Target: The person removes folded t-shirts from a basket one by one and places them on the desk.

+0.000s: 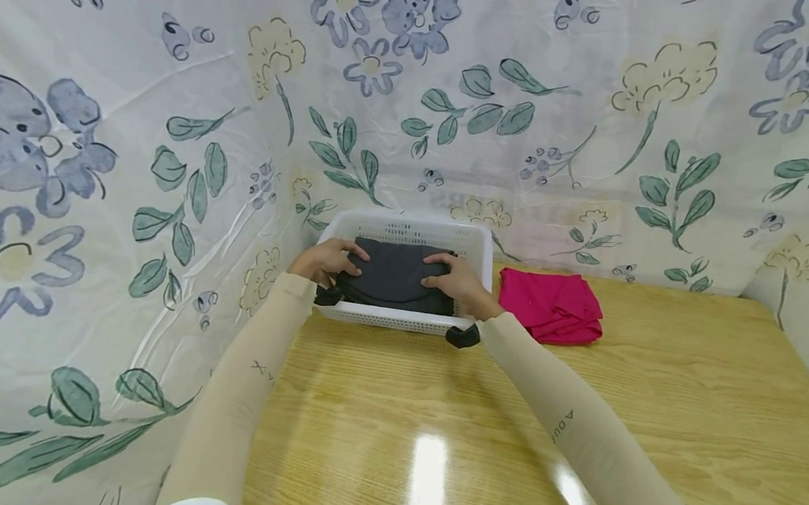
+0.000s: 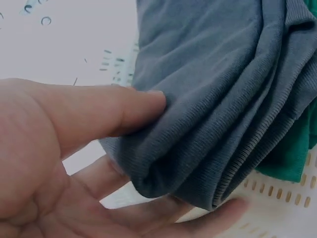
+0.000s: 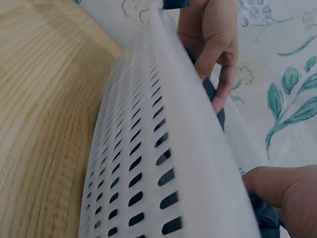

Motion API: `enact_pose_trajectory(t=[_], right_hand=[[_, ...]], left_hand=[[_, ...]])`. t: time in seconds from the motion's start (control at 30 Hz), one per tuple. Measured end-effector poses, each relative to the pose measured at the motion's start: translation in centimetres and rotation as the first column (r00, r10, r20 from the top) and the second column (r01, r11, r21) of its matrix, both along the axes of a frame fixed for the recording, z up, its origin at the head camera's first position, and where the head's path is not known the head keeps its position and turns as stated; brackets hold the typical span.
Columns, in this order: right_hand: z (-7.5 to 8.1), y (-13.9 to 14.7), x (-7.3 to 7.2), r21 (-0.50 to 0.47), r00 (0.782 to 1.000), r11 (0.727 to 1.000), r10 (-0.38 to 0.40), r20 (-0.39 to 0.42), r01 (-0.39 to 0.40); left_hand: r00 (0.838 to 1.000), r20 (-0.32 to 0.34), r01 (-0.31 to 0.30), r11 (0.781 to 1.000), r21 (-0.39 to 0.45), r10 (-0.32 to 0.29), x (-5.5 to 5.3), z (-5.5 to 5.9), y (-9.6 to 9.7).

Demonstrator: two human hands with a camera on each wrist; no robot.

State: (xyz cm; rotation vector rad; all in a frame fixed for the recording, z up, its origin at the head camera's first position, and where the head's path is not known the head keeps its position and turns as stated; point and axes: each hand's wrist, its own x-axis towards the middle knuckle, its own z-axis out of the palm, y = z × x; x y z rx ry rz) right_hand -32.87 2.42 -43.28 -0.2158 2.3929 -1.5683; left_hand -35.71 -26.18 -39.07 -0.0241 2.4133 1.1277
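Observation:
A folded dark grey garment (image 1: pixel 399 274) lies inside a white plastic basket (image 1: pixel 394 320). At its left end my left hand (image 1: pixel 329 261) holds it, the thumb on top and the fingers beneath, as the left wrist view shows. Stacked layers and a stitched hem of the grey garment (image 2: pixel 208 119) face that hand. Green cloth (image 2: pixel 285 158) shows under it. My right hand (image 1: pixel 459 282) grips the garment's right end, inside the basket's right wall. In the right wrist view the basket's near wall (image 3: pixel 143 124) hides most of what that hand holds.
A folded bright pink cloth (image 1: pixel 551 304) lies on the wooden table (image 1: pixel 523 422), just right of the basket. Behind and to the left hangs a white flower-printed sheet (image 1: pixel 544 161), close to the basket's far and left sides.

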Motion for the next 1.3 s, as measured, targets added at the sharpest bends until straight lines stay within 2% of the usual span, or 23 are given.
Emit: enact_pose_trajectory(t=[0.17, 0.4, 0.53, 0.67, 0.87, 1.0, 1.13, 1.3], right_hand=[[-0.1, 0.0, 0.0, -0.005, 0.999, 1.0, -0.016, 0.035, 0.017], [0.0, -0.1, 0.0, 0.087, 0.999, 0.995, 0.041, -0.028, -0.039], [0.0, 0.0, 0.2, 0.06, 0.999, 0.997, 0.044, -0.024, -0.042], [0.1, 0.0, 0.2, 0.018, 0.999, 0.999, 0.028, -0.035, -0.027], [0.7, 0.4, -0.2, -0.026, 0.996, 1.0, 0.009, -0.089, -0.011], [1.2, 1.0, -0.4, -0.016, 0.992, 0.999, 0.028, -0.121, -0.03], [1.9, 1.7, -0.4, -0.033, 0.993, 0.998, 0.04, -0.114, -0.044], [2.5, 2.7, -0.3, -0.151, 0.996, 0.986, 0.056, -0.072, -0.067]], left_hand=[[1.0, 0.003, 0.017, 1.0, 0.0, -0.017, 0.0, 0.0, 0.1], [1.0, -0.001, 0.01, 1.0, 0.007, -0.01, 0.4, 0.3, 0.1], [0.999, -0.033, 0.004, 1.0, 0.014, -0.004, 0.4, 0.3, 0.2], [0.998, -0.049, -0.026, 0.999, 0.043, 0.028, 0.4, 0.3, 0.3], [0.994, -0.08, -0.06, 0.993, 0.099, 0.068, 0.5, 0.8, 0.4], [0.99, -0.125, -0.053, 0.993, 0.104, 0.066, 0.5, 1.2, 0.5], [0.986, -0.159, -0.031, 0.995, 0.095, 0.046, 0.8, 1.7, 0.8], [0.976, -0.219, 0.004, 0.997, 0.079, 0.013, 1.2, 2.3, 1.4]])
